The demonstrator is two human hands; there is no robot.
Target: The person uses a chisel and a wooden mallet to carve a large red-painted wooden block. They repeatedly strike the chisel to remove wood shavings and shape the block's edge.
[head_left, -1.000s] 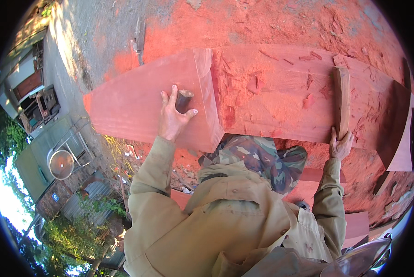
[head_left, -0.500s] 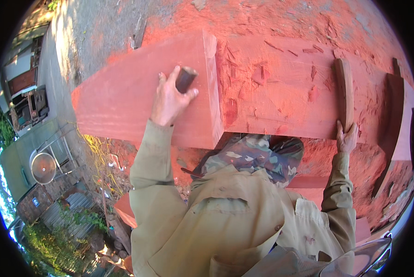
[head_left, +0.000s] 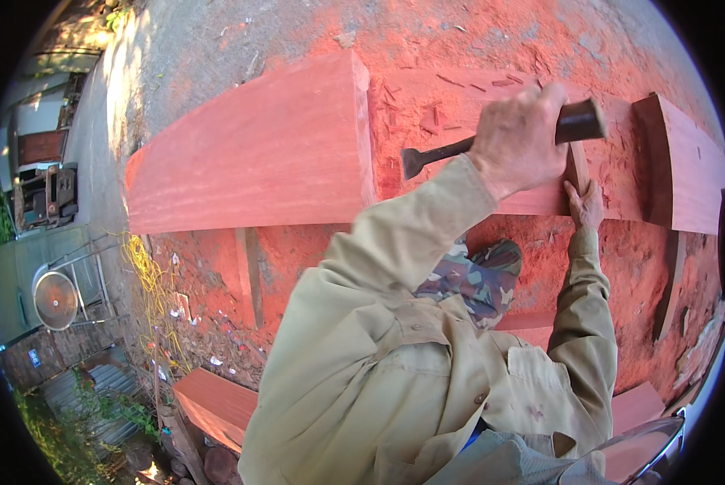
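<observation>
My left hand is raised over the beam, wrapped round a chisel. The chisel lies nearly level, its flared dark blade toward the left and its thick dark handle end toward the right. Close by, my right hand grips the near end of a wooden bar. The rest of the bar is partly hidden behind my left hand and the chisel handle. Below both hands is a big reddish timber beam. Its middle is cut into a lower recess strewn with chips and sawdust.
On the right the beam rises again in a full-height block. Red sawdust covers the ground. A yellow cord lies at left, near a reddish timber piece. My camouflage-clad knee is close to the beam's near side.
My left hand has swung right with the chisel, from the raised left block to above the recess, and the chisel has tipped level. My view has shifted; my right hand still holds the bar.
</observation>
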